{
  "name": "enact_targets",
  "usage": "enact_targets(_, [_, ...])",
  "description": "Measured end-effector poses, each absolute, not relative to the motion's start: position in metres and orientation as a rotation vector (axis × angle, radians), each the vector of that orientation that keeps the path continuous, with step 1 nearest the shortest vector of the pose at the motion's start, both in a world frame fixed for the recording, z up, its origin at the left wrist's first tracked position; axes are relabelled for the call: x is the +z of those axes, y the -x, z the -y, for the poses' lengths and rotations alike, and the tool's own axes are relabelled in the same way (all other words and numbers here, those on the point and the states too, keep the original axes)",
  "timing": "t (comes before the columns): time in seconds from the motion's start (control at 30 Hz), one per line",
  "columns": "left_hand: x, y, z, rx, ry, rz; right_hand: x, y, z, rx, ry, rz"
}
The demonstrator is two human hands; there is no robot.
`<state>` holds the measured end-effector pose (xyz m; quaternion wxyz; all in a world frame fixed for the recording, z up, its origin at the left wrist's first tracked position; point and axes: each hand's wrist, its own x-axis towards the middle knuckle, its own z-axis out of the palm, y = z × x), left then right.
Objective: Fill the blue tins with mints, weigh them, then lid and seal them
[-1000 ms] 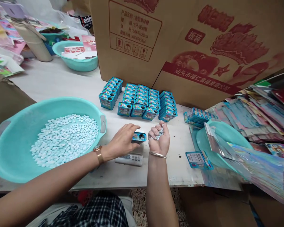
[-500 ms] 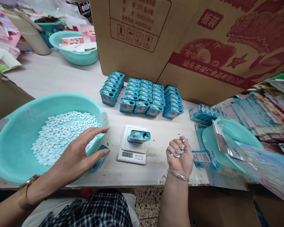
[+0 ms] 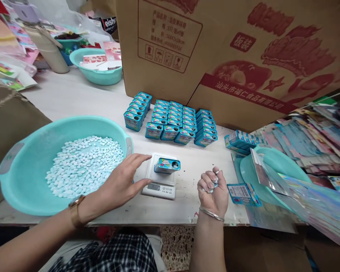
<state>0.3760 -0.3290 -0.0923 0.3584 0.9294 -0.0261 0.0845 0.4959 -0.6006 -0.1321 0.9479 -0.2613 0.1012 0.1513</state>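
A blue tin (image 3: 166, 165) with a round hole in its top stands on the small white scale (image 3: 158, 190). Just left of the tin and scale is my left hand (image 3: 121, 184), thumb and fingers apart, holding nothing. My right hand (image 3: 214, 189), palm up to the right of the scale, is curled around several small white candies (image 3: 214, 184). Many pale candies (image 3: 82, 162) lie in the large turquoise basin (image 3: 22, 177) at the left. Rows of similar blue tins (image 3: 170, 132) stand behind the scale.
A large cardboard box (image 3: 164, 75) stands behind the tins. At the right are a turquoise bowl (image 3: 246, 170) with shiny plastic sheets, a flat blue packet (image 3: 242, 194) and stacked packaging (image 3: 294, 143). A smaller turquoise bowl (image 3: 102, 77) and a bottle (image 3: 49, 49) are at the back left.
My left hand has moved right, from beside the basin to the scale's left edge, still open. My right hand remains closed around candies. The camera view has shifted slightly.
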Motion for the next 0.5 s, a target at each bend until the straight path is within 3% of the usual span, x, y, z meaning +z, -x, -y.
enact_targets(0.23, [-0.098,-0.418,0.356,0.204,-2.403,0.180,-0.124,-0.489,0.573,0.298,0.732,-0.159])
enact_targets(0.5, [-0.115,-0.441,0.369,0.172,-2.403,0.159,-0.111,-0.494,0.546,0.206,1.711,0.347])
